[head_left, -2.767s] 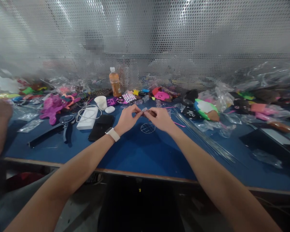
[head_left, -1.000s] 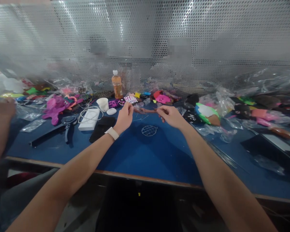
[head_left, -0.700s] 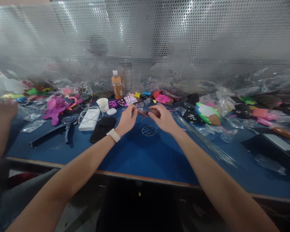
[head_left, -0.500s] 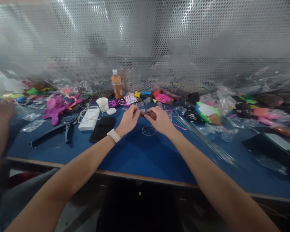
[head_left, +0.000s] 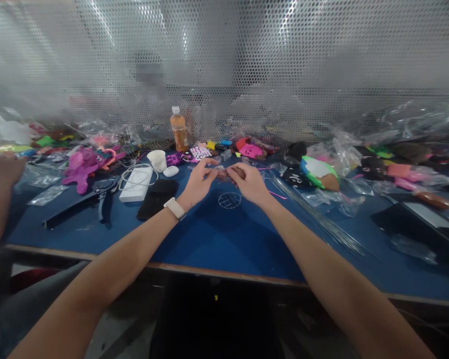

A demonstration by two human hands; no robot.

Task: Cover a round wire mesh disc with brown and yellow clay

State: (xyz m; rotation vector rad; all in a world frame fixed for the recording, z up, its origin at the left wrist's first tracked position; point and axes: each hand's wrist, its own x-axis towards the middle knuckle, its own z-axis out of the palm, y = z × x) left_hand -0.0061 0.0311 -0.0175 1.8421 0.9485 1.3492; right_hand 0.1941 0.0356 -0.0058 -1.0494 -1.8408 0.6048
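Observation:
Over the middle of the table, both my hands pinch a small brown clay-like lump between them. My left hand, with a pale watch band at the wrist, grips its left end with thumb and forefinger. The fingers of my right hand close on its right side and partly cover it. Just below the hands, a round wire grid lies flat on the blue table. A bundle of thin straight wires stretches to the right of my right hand.
Left of me lie black-handled cutters, a white box with a cable, a dark flat case and a white cup. A drink bottle stands behind. A co-worker's hand is at far left. Colourful clay pieces line the back.
My left fingers have shifted and spread slightly on the brown lump, showing more of it. Both hands stay in nearly the same place. The view has moved a little.

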